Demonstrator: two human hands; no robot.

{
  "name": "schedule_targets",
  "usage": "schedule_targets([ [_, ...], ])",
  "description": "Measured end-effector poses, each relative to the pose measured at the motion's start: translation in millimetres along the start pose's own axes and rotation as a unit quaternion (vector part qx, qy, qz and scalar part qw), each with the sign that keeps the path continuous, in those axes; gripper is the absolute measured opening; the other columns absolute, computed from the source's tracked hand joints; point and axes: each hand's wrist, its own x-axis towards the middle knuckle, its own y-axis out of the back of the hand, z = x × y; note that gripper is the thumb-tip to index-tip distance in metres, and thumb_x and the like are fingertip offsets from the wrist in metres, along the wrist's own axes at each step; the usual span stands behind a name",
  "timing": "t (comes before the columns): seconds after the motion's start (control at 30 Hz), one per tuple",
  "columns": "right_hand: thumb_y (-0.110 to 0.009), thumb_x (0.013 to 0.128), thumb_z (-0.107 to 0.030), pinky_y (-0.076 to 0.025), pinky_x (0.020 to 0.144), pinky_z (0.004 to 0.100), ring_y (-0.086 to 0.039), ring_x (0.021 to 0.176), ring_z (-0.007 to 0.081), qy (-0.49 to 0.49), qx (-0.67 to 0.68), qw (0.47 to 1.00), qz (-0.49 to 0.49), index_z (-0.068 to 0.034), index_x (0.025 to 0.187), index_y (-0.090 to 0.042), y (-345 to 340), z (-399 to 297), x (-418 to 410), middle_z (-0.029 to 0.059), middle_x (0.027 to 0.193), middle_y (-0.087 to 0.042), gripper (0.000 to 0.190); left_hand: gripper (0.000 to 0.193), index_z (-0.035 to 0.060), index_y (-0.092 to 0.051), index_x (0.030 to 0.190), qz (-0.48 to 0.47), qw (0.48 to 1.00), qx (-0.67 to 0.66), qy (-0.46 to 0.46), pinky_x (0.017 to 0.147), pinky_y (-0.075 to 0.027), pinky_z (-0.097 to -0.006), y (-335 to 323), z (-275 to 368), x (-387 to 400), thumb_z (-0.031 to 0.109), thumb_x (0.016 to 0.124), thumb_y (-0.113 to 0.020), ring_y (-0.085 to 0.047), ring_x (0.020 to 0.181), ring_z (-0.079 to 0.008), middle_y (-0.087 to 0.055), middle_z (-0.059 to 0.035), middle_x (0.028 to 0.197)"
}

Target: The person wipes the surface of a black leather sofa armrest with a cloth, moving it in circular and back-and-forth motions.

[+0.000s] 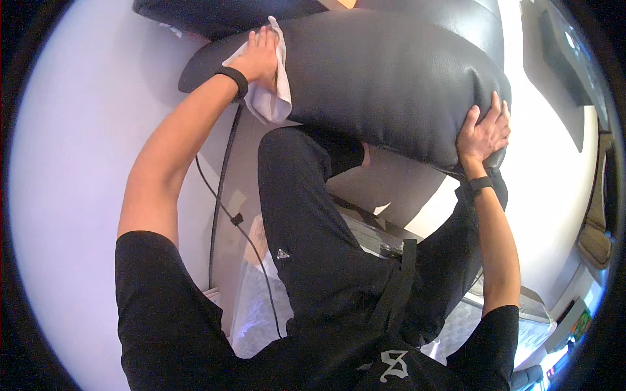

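Note:
A black leather-look sofa cushion or armrest (371,78) stretches across in front of my knees. Near its left end, my left hand (261,56) presses a white cloth (274,102) flat against the dark surface, the fingers spread over the fabric. Part of the cloth hangs over the near edge. My right hand (484,132) rests on the cushion's rounded right end, fingers apart, with nothing in it. Creases show in the padding beside that hand.
A white wall (78,161) rises close on the left. A black cable (255,251) runs down beside my leg. Plastic-wrapped items (264,303) lie below me. Another dark padded piece (225,17) sits beyond the cushion. At far right stands a brown seat (594,244).

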Motion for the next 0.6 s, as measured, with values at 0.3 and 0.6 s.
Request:
schedule_targets([
  [0.3, -0.052, 0.094, -0.047, -0.020, 0.117, 0.0589, -0.034, 0.144, 0.0371, 0.003, -0.028, 1.000, 0.007, -0.023, 0.152, -0.045, 7.7, 28.6, 1.5, 0.0150, 0.154, -0.041, 0.063, 0.088, -0.0158, -0.035, 0.148, -0.020, 0.993, 0.114, 0.014, 0.113, -0.031, -0.0696, 22.8, 30.3, 87.2, 0.027, 0.082, -0.074, -0.040, 0.144, -0.0474, -0.043, -0.0352, 0.150],
  [0.6, -0.055, 0.093, -0.047, -0.023, 0.116, 0.0573, -0.035, 0.143, 0.0361, 0.002, -0.026, 1.000, 0.013, -0.025, 0.149, -0.049, 3.4, 31.0, 0.6, 0.0131, 0.152, -0.045, 0.061, 0.075, -0.0136, -0.033, 0.151, -0.048, 0.995, 0.065, -0.060, 0.114, -0.035, -0.0638, 41.1, 21.5, 53.5, 0.021, 0.091, -0.063, -0.040, 0.146, -0.0405, -0.044, -0.0299, 0.153],
])
